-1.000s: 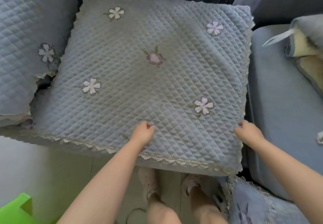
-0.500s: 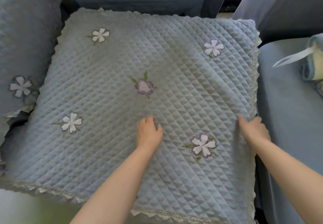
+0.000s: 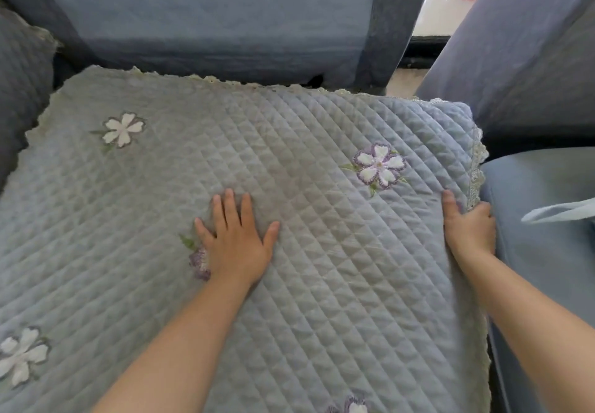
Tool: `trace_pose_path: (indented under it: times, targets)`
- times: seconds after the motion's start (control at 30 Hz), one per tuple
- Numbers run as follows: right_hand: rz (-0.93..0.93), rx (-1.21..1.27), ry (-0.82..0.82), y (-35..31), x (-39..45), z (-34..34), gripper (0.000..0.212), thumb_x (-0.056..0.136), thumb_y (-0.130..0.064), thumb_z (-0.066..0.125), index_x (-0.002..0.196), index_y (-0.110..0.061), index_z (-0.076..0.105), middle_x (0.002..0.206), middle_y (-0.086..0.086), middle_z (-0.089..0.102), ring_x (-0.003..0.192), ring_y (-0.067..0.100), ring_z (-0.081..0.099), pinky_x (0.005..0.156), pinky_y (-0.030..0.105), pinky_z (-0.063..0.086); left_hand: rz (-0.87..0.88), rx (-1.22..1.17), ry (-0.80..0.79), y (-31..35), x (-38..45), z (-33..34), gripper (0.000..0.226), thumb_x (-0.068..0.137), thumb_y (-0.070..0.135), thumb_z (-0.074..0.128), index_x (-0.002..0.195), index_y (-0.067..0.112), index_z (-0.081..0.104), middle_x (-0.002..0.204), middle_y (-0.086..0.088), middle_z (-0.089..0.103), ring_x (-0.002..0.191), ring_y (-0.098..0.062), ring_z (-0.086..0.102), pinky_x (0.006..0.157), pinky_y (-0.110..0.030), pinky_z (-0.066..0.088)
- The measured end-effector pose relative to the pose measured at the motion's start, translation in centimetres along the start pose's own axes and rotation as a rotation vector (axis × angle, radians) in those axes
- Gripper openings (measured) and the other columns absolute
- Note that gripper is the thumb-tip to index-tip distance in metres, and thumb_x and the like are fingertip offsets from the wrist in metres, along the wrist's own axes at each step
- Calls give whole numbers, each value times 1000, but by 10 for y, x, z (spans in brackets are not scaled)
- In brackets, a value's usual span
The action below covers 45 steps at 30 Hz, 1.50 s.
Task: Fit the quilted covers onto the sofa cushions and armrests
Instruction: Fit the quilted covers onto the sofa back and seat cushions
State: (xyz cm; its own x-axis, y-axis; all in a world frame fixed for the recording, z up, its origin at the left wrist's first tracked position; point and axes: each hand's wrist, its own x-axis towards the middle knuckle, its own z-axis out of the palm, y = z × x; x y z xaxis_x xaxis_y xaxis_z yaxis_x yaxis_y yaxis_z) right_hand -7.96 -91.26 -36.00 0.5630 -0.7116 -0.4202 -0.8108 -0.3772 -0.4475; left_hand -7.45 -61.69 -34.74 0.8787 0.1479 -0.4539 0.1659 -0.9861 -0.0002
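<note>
Fingers of the left hand now splay flat mid-cover, having slid up from the front hem, while the right hand pinches the quilted cover's lace side edge (seat cushion covered, smoothing underway).

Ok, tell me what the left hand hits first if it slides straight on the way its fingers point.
The left hand would probably cross bare quilted cover and first meet the sofa backrest; depth is unclear.
</note>
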Motion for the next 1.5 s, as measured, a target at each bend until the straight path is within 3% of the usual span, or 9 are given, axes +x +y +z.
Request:
trace_pose_path:
  times: [0.13,0.27,0.53,0.63,0.77,0.93,1.07,1.27,1.5]
  targets:
    - [-1,17,6,-5,19,-5,58,97,-43,33,124,7,42,129,30,47,118,44,44,95,46,35,5,8,42,-2,1,7,97,66,67,-14,149,19,-1,156,-4,-12,143,-22,-15,112,-53,-9]
    - [-31,2,73,-13,30,-16,54,99,-36,30,110,13,49,119,35,51,110,45,47,89,43,36,15,-72,122,-3,3,9,101,62,66,-12,149,18,10,157,-6,-2,145,-22,-8,112,-52,-7]
    - [112,-3,-14,-20,29,-4,58,99,-42,21,133,4,31,140,28,36,128,42,35,103,44,29,26,-2,78,-2,0,6,102,60,64,-15,149,19,6,157,-7,-3,144,-22,-8,113,-52,-5]
    - [190,69,-140,-13,26,-9,65,97,-50,21,143,-3,23,149,20,25,136,37,26,111,42,21,39,-36,78,-4,0,3,101,64,65,-8,147,16,19,155,-12,11,144,-27,5,112,-54,1]
    - [272,205,-210,-13,19,-12,76,91,-61,28,138,-2,37,146,18,34,133,34,34,111,43,25,147,-71,168,-16,11,-6,74,79,56,26,123,4,56,129,-27,50,120,-43,48,94,-65,34]
    - [183,130,-192,-49,16,-3,73,92,-57,28,136,-1,39,142,20,39,128,37,39,106,42,31,106,-117,204,-32,25,-22,84,76,61,20,135,8,45,145,-23,33,137,-38,27,106,-59,18]
    - [125,59,-186,-78,24,5,74,92,-58,28,139,-1,32,143,19,36,130,36,36,105,42,30,55,-117,107,-43,48,-38,62,94,49,35,147,18,21,156,-9,8,144,-24,1,116,-46,7]
    - [108,27,-96,-107,31,23,73,92,-54,32,137,5,28,140,24,38,127,40,38,102,47,31,24,-97,79,-55,82,-56,62,94,46,35,147,19,16,156,-6,6,144,-21,-2,116,-45,8]
    - [63,-36,74,-108,32,40,63,95,-45,33,129,9,35,133,32,41,120,45,41,96,48,35,5,-84,-22,-66,102,-53,65,96,48,27,149,23,-1,156,0,-14,143,-20,-16,113,-50,-8]
